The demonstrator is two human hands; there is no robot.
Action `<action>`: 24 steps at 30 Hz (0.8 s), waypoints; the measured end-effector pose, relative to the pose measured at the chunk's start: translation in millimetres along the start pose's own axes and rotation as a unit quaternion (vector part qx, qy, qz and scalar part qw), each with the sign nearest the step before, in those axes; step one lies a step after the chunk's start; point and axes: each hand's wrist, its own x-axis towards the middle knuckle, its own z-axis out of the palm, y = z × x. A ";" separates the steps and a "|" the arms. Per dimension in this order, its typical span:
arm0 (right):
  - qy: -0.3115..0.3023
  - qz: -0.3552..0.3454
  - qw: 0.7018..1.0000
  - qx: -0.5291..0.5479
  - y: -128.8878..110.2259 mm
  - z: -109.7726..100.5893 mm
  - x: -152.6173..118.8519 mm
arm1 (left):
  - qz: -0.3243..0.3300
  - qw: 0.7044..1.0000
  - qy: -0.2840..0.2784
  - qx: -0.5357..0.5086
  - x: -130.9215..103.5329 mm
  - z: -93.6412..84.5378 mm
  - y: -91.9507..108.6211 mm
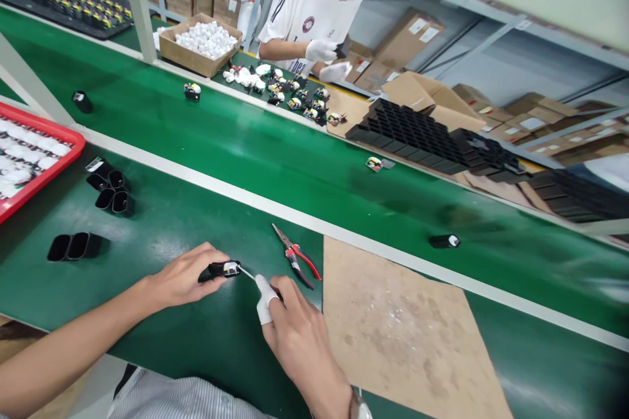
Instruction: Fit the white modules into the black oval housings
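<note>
Holding a small black case (215, 270) in the left hand (184, 275), fingers and thumb closed around it, just above the counter (196, 340), between the near edge and the far edge. Case lying roughly sideways, long axis running from left hand toward right, with a pale, silvery end facing the right hand (297, 324). Pinching a thin pale rod (247, 272) in that right hand, with white finger covers (265, 294) on the pinching digits; rod slanting up leftward, tip at the case's end. Too small to tell whether tip and end touch. Hands apart from each other, bridged only by case and rod; left hand nearer the case, wrapped on it.

Just beyond the right hand, toward the counter's far edge, red-and-black pliers (293, 250), closest loose thing to the rod. To the right, against the far edge, a stained brown board (393, 314). Toward the counter's left end, a pair of open black cases (78, 247), then a cluster of more (111, 191) near the far edge; at the far left corner, a red tray (44, 180) of white-topped parts.

Past the far edge, a green conveyor belt (314, 163) carrying scattered cases and small circuit assemblies. Across it, a co-worker in a white shirt (314, 6) and white gloves, behind a carton (191, 65) of white pieces and rows of black cases (417, 134).
</note>
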 end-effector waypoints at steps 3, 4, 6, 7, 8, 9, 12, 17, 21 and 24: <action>0.003 -0.006 1.000 0.024 0.0 4.9 3.4 | -0.024 1.000 -0.001 -0.003 -1.0 0.9 -3.8; 0.003 -0.007 1.000 0.027 -0.1 7.7 4.7 | -0.034 0.999 -0.003 0.001 -1.6 1.4 -4.8; 0.001 -0.006 1.000 0.029 0.2 13.8 7.2 | -0.052 0.999 -0.012 0.009 -2.7 2.1 -5.9; 0.000 -0.005 1.000 0.030 0.6 16.5 8.1 | -0.058 0.998 -0.016 0.011 -2.9 2.2 -5.9; 0.000 -0.004 1.000 0.031 1.2 18.7 8.9 | -0.062 0.998 -0.020 0.012 -2.9 2.2 -5.8; -0.001 -0.004 0.999 0.033 1.8 20.4 9.4 | -0.062 0.998 -0.023 0.012 -2.8 2.0 -5.5; 0.000 -0.005 0.999 0.041 3.9 22.0 10.0 | -0.062 0.998 -0.022 0.008 -1.8 1.5 -4.9; -0.004 -0.009 0.999 0.051 5.6 19.8 11.6 | -0.054 0.998 -0.020 -0.001 -1.4 1.9 -5.5; -0.012 -0.011 0.998 0.056 3.6 18.9 15.1 | -0.050 0.999 -0.013 -0.003 -2.0 2.5 -6.3; -0.009 -0.017 0.998 0.054 2.7 18.1 15.4 | -0.052 0.999 -0.011 0.000 -1.9 1.7 -5.9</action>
